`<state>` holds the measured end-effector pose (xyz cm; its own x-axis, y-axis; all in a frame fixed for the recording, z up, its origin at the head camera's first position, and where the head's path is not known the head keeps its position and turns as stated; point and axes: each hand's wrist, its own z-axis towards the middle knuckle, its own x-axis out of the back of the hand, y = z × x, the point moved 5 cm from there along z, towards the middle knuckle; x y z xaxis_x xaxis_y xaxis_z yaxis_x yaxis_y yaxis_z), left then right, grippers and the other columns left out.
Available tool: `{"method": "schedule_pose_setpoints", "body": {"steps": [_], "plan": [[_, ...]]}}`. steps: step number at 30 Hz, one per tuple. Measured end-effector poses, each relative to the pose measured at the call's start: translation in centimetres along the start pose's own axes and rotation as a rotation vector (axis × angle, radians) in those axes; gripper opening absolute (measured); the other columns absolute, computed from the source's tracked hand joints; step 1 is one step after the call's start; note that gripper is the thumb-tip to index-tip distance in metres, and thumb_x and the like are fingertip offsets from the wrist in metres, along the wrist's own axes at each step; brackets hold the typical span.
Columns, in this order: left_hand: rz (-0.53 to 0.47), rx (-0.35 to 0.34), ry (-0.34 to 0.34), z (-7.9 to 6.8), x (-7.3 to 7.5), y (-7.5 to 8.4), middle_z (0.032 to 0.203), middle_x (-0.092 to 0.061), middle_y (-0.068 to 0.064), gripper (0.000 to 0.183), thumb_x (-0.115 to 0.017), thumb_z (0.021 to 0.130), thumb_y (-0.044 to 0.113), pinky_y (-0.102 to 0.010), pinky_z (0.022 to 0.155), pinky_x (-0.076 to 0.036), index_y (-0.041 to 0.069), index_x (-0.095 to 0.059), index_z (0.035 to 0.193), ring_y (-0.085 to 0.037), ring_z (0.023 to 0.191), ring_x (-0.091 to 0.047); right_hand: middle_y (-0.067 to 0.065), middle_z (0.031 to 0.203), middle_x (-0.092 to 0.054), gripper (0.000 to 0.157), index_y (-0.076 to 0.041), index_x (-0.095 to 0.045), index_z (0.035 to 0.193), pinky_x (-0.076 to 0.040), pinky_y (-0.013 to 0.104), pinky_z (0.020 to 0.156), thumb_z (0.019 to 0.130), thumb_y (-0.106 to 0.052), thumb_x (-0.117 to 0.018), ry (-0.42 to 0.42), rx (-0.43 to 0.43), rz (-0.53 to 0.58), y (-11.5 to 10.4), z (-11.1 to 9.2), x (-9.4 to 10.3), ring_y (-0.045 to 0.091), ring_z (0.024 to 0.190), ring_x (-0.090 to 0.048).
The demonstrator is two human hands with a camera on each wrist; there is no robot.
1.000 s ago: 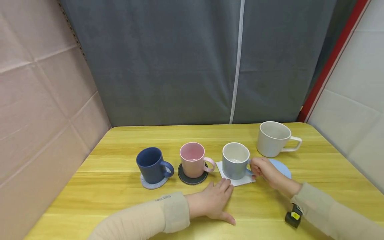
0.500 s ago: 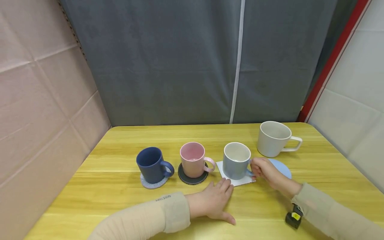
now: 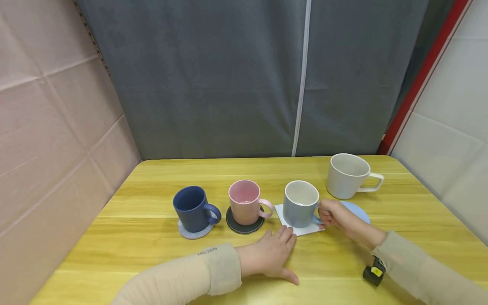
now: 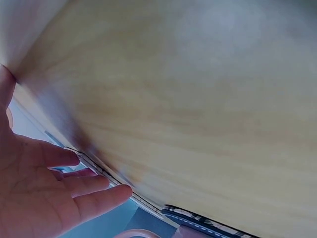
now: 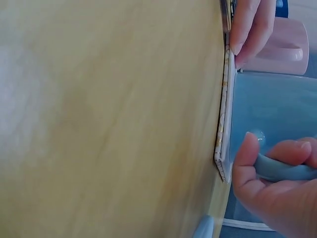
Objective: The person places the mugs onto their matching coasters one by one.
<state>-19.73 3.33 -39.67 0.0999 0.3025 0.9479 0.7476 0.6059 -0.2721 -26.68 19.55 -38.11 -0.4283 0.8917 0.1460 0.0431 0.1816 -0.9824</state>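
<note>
A light blue mug [image 3: 299, 208] with a white inside stands on a white square coaster [image 3: 309, 230]. My right hand [image 3: 337, 216] grips its handle; in the right wrist view the thumb and fingers curl round the handle [image 5: 282, 169]. My left hand [image 3: 271, 255] lies flat on the table with fingers spread, its fingertips touching the near left edge of the white coaster. To the left, a pink mug [image 3: 244, 204] sits on a black round coaster [image 3: 244, 229]. Farther left, a dark blue mug [image 3: 192, 212] stands on a grey round coaster [image 3: 195, 234].
A large off-white mug [image 3: 346, 180] stands at the back right, its handle pointing right. Partly behind my right wrist lies a light blue round coaster [image 3: 357, 212]. A grey curtain [image 3: 213, 84] hangs behind the wooden table [image 3: 126, 237], with pale cloth walls at both sides.
The light blue mug has shifted very slightly to the right on its coaster, with my right hand holding its handle. My left hand stays in place.
</note>
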Motion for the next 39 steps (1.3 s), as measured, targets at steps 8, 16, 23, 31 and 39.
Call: {"method": "schedule_pose_setpoints", "body": {"steps": [8, 16, 23, 31, 39], "plan": [[-0.011, 0.005, -0.006, -0.1, 0.0, -0.1, 0.141, -0.032, -0.008, 0.1, -0.039, 0.071, 0.081, -0.039, 0.096, -0.042, 0.008, -0.033, 0.141, -0.022, 0.132, -0.032, -0.004, 0.053, -0.029, 0.028, -0.014, -0.024, 0.056, -0.042, 0.028, 0.06, 0.083, -0.01, -0.029, -0.042, -0.009, -0.009, 0.1, 0.2, 0.0, 0.009, 0.051, -0.032], [-0.016, 0.005, -0.013, -0.1, 0.0, -0.2, 0.143, -0.031, -0.008, 0.101, -0.038, 0.071, 0.081, -0.039, 0.096, -0.042, 0.009, -0.032, 0.141, -0.022, 0.133, -0.032, -0.004, 0.055, -0.03, 0.027, -0.013, -0.024, 0.057, -0.041, 0.029, 0.06, 0.084, -0.01, -0.029, -0.071, 0.003, -0.013, -0.1, 0.3, -0.1, 0.011, 0.052, -0.031], [0.006, 0.003, -0.006, 0.1, 0.0, -0.3, 0.142, -0.031, -0.008, 0.101, -0.038, 0.071, 0.081, -0.038, 0.095, -0.043, 0.008, -0.033, 0.141, -0.022, 0.132, -0.033, 0.0, 0.061, -0.035, 0.024, -0.01, -0.031, 0.062, -0.042, 0.03, 0.062, 0.086, -0.01, -0.029, -0.082, 0.016, -0.022, -0.4, 0.1, 0.0, 0.013, 0.058, -0.037], [0.012, 0.023, -0.012, 0.4, 0.0, -0.2, 0.141, -0.033, -0.007, 0.102, -0.04, 0.069, 0.082, -0.037, 0.096, -0.042, 0.009, -0.034, 0.14, -0.021, 0.131, -0.035, 0.014, 0.101, -0.057, 0.037, 0.011, -0.05, 0.106, -0.051, 0.031, 0.074, 0.095, -0.023, -0.04, 0.097, -0.006, -0.323, -2.2, -1.6, 2.8, 0.012, 0.089, -0.054], [0.011, 0.033, -0.034, 0.4, 0.8, 0.5, 0.145, -0.032, -0.001, 0.096, -0.038, 0.071, 0.081, -0.036, 0.096, -0.04, 0.015, -0.034, 0.141, -0.017, 0.132, -0.033, -0.015, 0.09, -0.062, 0.013, -0.008, -0.055, 0.099, -0.05, 0.017, 0.069, 0.097, -0.015, -0.044, 0.284, 0.229, -0.208, -5.0, -4.3, 8.5, -0.002, 0.082, -0.059]]}}
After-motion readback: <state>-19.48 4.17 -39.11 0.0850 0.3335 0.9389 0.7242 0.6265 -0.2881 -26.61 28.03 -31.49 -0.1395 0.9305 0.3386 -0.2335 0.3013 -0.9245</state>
